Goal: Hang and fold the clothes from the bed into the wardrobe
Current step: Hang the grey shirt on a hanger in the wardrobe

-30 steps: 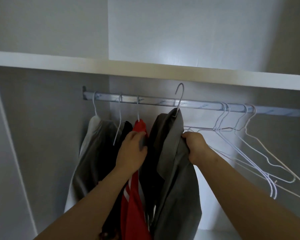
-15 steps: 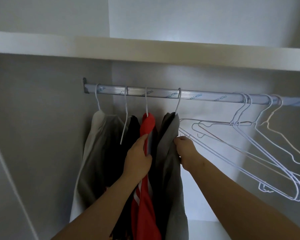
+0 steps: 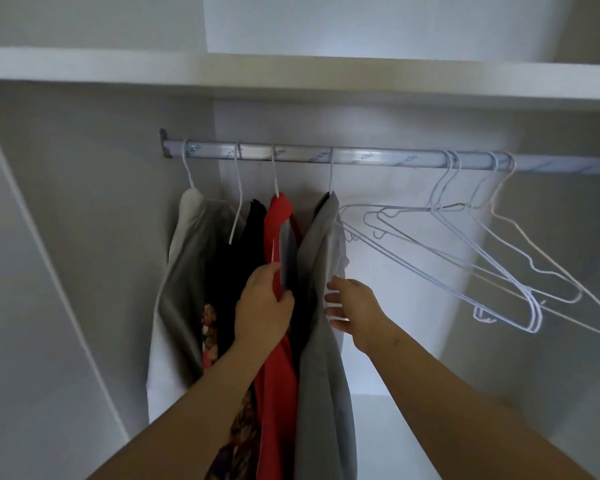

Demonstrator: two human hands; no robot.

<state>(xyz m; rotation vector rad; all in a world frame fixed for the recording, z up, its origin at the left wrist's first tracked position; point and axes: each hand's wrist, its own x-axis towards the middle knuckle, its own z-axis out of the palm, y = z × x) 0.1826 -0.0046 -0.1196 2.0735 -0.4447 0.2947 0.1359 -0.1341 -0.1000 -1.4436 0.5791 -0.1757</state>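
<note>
While gripping red garment [image 3: 278, 220] w/ left hand [image 3: 262, 313], touches grey garment [image 3: 323, 393] w/ straight-fingered, open-spread right hand [image 3: 357, 313], under wardrobe rail [image 3: 361, 157].

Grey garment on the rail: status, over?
Left hand grips red garment. Right hand open, touching grey garment. Grey garment hangs on rail. Empty hangers to its right.
</note>
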